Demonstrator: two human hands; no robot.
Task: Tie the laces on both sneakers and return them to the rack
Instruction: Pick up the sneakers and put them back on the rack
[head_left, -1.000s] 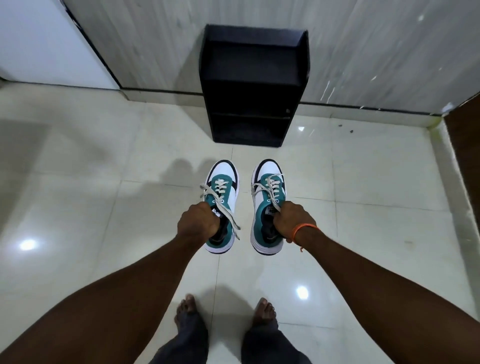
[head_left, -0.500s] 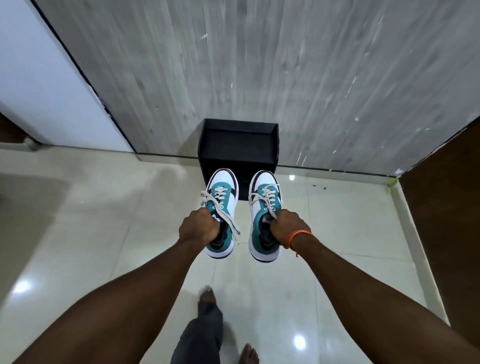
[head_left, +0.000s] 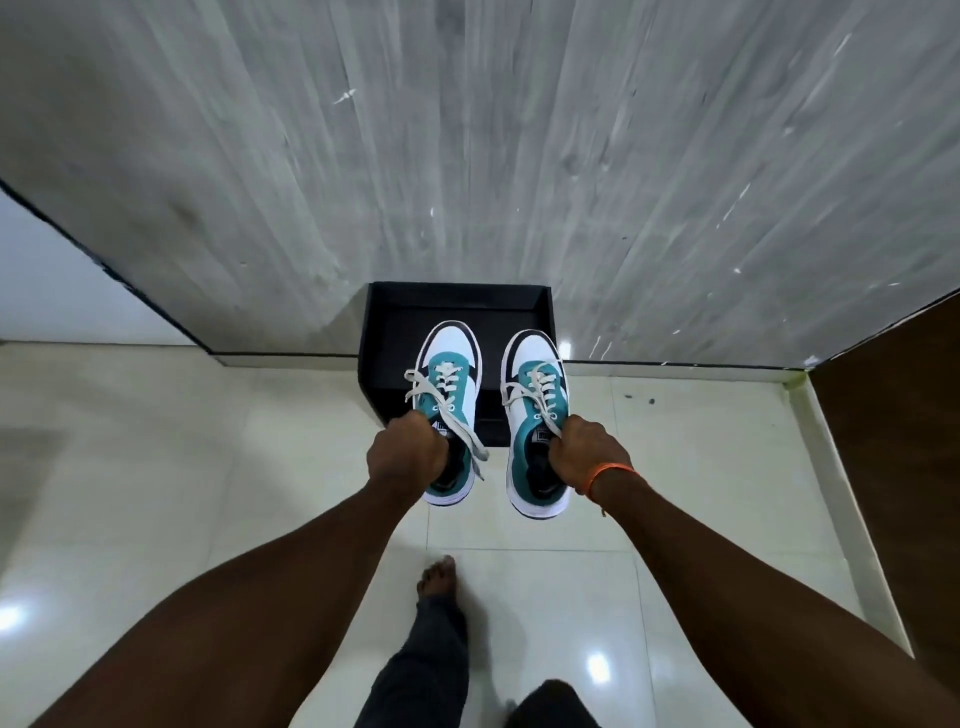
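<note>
Two teal, white and black sneakers hang in the air in front of me, toes pointing away. My left hand (head_left: 406, 453) grips the left sneaker (head_left: 451, 384) at its collar. My right hand (head_left: 586, 453), with an orange band at the wrist, grips the right sneaker (head_left: 535, 395) the same way. Both have cream laces in bows, and a loose end trails off the left one. The black rack (head_left: 395, 312) stands against the wall just beyond and below the toes, seen from above.
A grey wood-grain wall (head_left: 519, 156) rises behind the rack. A brown door or panel (head_left: 904, 415) is at the right, a white surface (head_left: 62, 291) at the left. Glossy pale floor tiles (head_left: 182, 467) lie below. My bare foot (head_left: 439, 577) steps forward.
I have walked toward the rack with both sneakers held up. The rack now appears closer and directly under the shoe toes, viewed from above. One foot has stepped forward.
</note>
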